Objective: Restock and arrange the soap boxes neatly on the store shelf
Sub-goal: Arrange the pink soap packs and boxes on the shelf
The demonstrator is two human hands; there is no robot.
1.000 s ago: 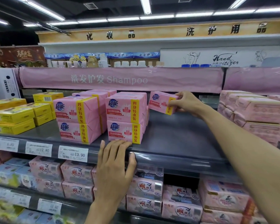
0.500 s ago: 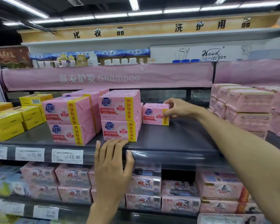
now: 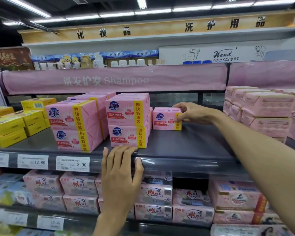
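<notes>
- While the right hand (image 3: 192,113) keeps its hold, the single pink soap box (image 3: 165,119) has come down: a second ago it hung tilted in the air level with the top of the stack, and now it sits flat and upright on the shelf (image 3: 186,147), label forward.
- Right-hand grip: fingers curled over the box's top, thumb pressed on the front face at its right end. Not released yet.
- Box position: towards the back edge of the shelf, just beside the right flank of the two-high stack (image 3: 128,120). A thin gap may remain; cannot tell whether they touch.
- Box front sits behind the stack's front face, so it is not yet in line.
- Left hand (image 3: 121,169) unchanged: laid flat over the shelf's front edge, fingers straight, thumb spread, holding nothing. Fingertips reach the foot of the stack's lower box; contact unclear.
- Judgement: placing is nearly done. What remains is a nudge left and forward, then letting go.
- Open room: bare shelf runs from the box rightwards to the pale pink wrapped packs (image 3: 262,113) by the right edge, and forward to the front edge. Plenty of space for more boxes.
- Left side is occupied: a second pink stack (image 3: 73,123), then yellow boxes (image 3: 7,126) towards the left edge.
- Risk, judged: pushing hard leftwards could shift the stack.
</notes>
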